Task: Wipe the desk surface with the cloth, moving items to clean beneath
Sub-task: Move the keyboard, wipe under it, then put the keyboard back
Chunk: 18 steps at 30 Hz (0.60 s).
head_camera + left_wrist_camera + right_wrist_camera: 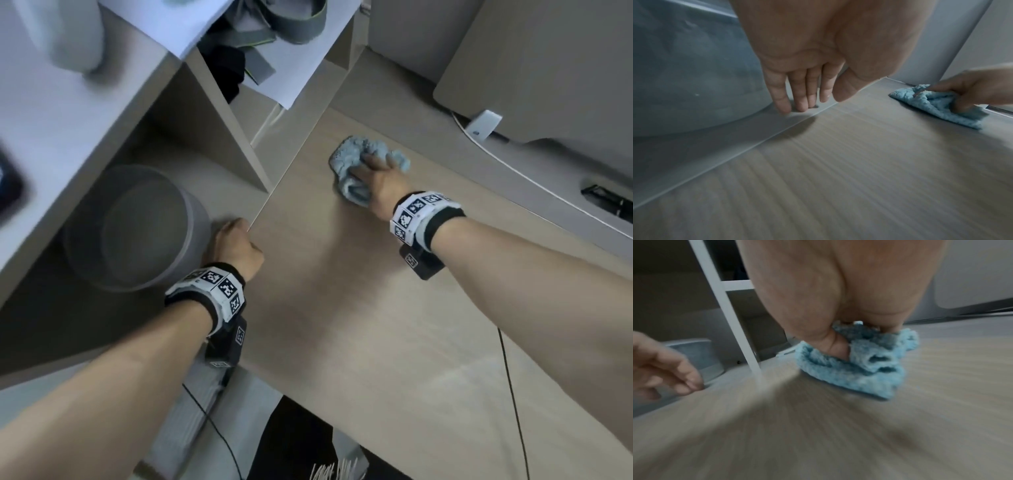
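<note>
A crumpled light-blue cloth [347,159] [941,107] [849,374] lies on the pale wood desk [359,308] near its far left corner. My right hand [371,166] [838,347] presses down on it, the thumb tucked into a fold and the cloth bunched around the fingers. My left hand [236,246] [809,99] [674,373] is at the desk's left edge. Its fingers point down, with the tips on the lower grey ledge, beside a round grey bin [137,226] [684,73]. It holds nothing.
A large grey screen [534,68] stands at the back right, with a white adapter [484,125] and a white cable [534,178] below it. A black item [606,202] sits in a desk slot. Shelves on the left hold paper and grey straps [260,34]. A black cord [510,377] crosses the near desk.
</note>
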Motion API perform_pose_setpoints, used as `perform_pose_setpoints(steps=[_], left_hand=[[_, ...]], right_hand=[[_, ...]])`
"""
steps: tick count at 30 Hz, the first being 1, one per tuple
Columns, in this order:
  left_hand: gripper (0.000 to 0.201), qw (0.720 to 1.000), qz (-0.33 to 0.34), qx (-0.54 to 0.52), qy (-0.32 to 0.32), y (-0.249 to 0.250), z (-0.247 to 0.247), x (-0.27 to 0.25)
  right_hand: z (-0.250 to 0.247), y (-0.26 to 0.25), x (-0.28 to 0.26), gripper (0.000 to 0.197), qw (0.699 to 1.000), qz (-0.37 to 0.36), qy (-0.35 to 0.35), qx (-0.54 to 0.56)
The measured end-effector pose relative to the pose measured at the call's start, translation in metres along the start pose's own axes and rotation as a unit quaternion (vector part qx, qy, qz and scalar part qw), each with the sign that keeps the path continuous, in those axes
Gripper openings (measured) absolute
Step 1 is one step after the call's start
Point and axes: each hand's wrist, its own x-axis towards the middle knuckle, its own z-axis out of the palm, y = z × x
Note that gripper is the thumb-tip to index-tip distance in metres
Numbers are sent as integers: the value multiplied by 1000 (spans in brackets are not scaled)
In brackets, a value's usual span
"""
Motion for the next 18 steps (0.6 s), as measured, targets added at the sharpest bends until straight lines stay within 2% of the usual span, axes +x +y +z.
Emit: perform_pose_setpoints(steps=[2,4,6,7,9,11,13,16,18], left_hand=[[10,1000,-19,-3,-8,-2,2,-2],[22,999,-36,-2,-12,-3,3,-3],[35,999,-41,7,-15,-1,4,-5],[42,999,-47,12,-21,0,2,-6],[48,998,-54,5,-30,6,0,-7],[40,999,-44,-10,-26,16,-1,-10],[36,999,-34,-17,-8,28,-1,-11],[49,999,-16,-50,7,42,9,-12],[58,998,-2,-55,-6,51,15,-14]], right_hand=[[6,-33,8,49,1000,-16,-20,17],[16,-82,-8,46,995,-79,-65,-3],[26,-112,-39,54,986,-141,-86,-35],[28,-118,-55,62,982,-157,-99,-25],[37,-99,-74,74,979,-168,-114,-8],[34,-64,-91,78,989,-115,-96,9],[26,-19,-109,77,997,-12,-73,17],[16,44,-139,78,987,149,-45,46],[15,60,-149,83,972,221,-39,66]])
